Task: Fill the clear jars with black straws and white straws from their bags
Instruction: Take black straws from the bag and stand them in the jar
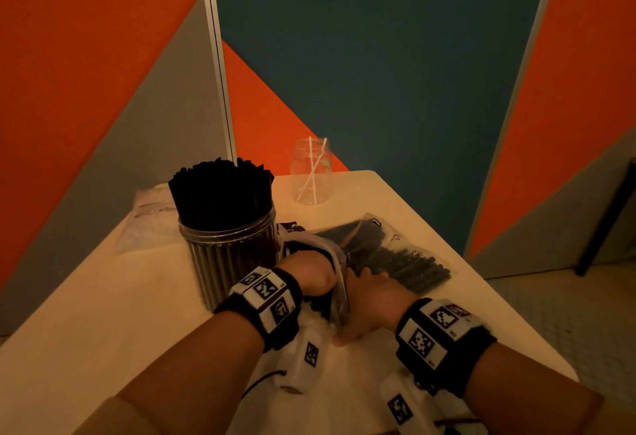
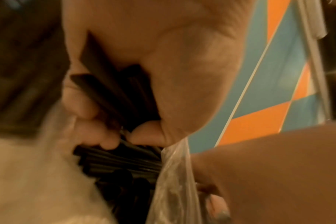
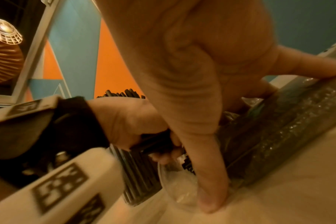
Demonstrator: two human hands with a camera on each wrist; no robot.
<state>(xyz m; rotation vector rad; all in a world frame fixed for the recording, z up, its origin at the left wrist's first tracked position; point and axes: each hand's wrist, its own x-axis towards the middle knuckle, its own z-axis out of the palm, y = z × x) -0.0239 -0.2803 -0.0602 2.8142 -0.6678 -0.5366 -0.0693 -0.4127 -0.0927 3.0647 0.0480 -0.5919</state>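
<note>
**Black straws gripped at the bag mouth**

Black straws [image 2: 113, 94], thin plastic tubes, are clamped as a small bundle in the grip of the left hand [image 1: 309, 273]. The left wrist view shows the fingers [image 2: 94, 133] and thumb curled round the bundle, directly above the open mouth of the clear plastic bag [image 1: 395, 248].

The right hand [image 1: 371, 300] lies just right of the left hand, on the near end of the bag. Its grip is apart: the right wrist view shows straight fingers pressing the bag down, with the thumb tip [image 3: 211, 198] on the pale worktop [image 1: 103, 314] at the bag's edge. Each wrist carries a black band with white marker blocks [image 1: 272, 297].

The bag lies flat on the worktop and runs away to the right. More black straws remain inside it.

Just left of the left hand stands a ribbed clear jar [image 1: 230, 255], upright and packed with black straws that rise well above its rim.

Behind that jar, at the left rear of the worktop, lies a second clear bag [image 1: 148, 217]; its contents cannot be made out.

At the far edge stands a smaller clear jar [image 1: 311, 173], upright, holding two white straws [image 1: 315, 173] that lean crossed.

Orange, grey and teal wall panels [image 1: 378, 56] stand beyond the worktop.
</note>
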